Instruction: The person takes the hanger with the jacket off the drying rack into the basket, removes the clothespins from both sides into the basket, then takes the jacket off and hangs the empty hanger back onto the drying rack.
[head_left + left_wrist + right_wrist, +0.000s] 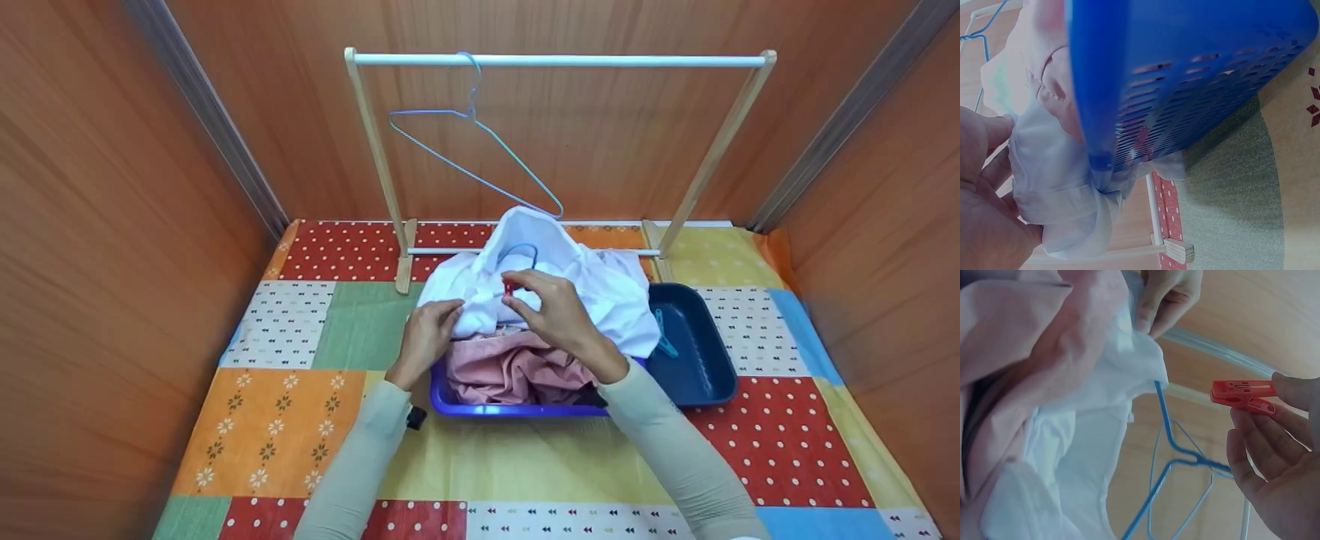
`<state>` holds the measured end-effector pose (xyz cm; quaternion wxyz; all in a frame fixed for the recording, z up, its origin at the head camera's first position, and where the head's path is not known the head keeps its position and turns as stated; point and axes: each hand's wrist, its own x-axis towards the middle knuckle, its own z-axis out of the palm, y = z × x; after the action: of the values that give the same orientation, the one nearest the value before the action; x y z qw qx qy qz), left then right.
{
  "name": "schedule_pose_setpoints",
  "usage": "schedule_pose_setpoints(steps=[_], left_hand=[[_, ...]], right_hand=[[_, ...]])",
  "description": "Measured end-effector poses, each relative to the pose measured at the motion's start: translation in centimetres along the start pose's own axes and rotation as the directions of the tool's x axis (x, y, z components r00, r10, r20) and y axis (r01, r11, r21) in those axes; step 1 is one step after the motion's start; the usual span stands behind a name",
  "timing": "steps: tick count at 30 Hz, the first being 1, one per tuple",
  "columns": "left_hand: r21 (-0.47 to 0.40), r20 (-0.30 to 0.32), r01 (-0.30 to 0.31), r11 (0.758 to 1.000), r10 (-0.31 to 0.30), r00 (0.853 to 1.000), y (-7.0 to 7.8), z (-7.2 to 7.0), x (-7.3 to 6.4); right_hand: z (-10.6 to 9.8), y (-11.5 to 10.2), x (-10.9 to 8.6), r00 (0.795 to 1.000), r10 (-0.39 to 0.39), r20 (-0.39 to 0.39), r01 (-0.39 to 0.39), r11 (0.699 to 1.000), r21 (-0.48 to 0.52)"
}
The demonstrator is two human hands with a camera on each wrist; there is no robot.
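My right hand (551,307) pinches a red clothespin (1244,396) by its end, between thumb and fingers. With thumb and fingertips my left hand (429,330) grips the edge of a white garment (615,300). A blue hanger (1176,458) has one arm running into that garment, just beside the left fingers in the right wrist view; the clothespin is apart from the cloth there. The white garment lies spread over a purple-blue laundry basket (517,410), on top of pink cloth (510,367).
Behind the basket stands a rack with a white rail (615,61) and wooden legs; a bare hanger (480,180) hangs from it. To the right, a dark blue tray (697,352) holds a teal clothespin (664,337). Wooden panels (97,187) enclose the patchwork cloth (285,427).
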<state>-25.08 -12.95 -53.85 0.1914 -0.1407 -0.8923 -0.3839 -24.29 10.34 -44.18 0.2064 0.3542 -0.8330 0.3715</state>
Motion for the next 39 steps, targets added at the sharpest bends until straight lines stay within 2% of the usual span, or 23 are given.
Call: schedule_pose_setpoints(steps=[5,14,25,30,39], left_hand=[[-0.010,0.007,0.017,1.000,-0.017,1.000,0.0,-0.1,-0.1],[-0.015,0.007,0.012,1.000,-0.012,1.000,0.2,-0.1,-0.2],[-0.019,0.005,0.008,1.000,-0.008,1.000,0.0,-0.1,-0.2],[-0.027,0.006,0.014,1.000,-0.014,1.000,0.1,-0.1,-0.3],[-0.009,0.008,0.002,1.000,-0.002,1.000,0.0,0.0,-0.3]], right_hand=[[-1.8,0.9,-0.9,0.999,0.043,-0.016,-0.043,0.999,-0.009],[-4.8,3.1,-3.1,0.991,0.123,-0.058,-0.126,0.991,-0.053],[-8.1,6.5,-6.1,0.971,0.198,-0.130,-0.217,0.965,-0.148],[-9.5,8.0,-7.5,0.956,0.245,-0.159,-0.274,0.940,-0.201],[-11.4,10.6,-10.0,0.910,0.364,-0.196,-0.400,0.896,-0.194]])
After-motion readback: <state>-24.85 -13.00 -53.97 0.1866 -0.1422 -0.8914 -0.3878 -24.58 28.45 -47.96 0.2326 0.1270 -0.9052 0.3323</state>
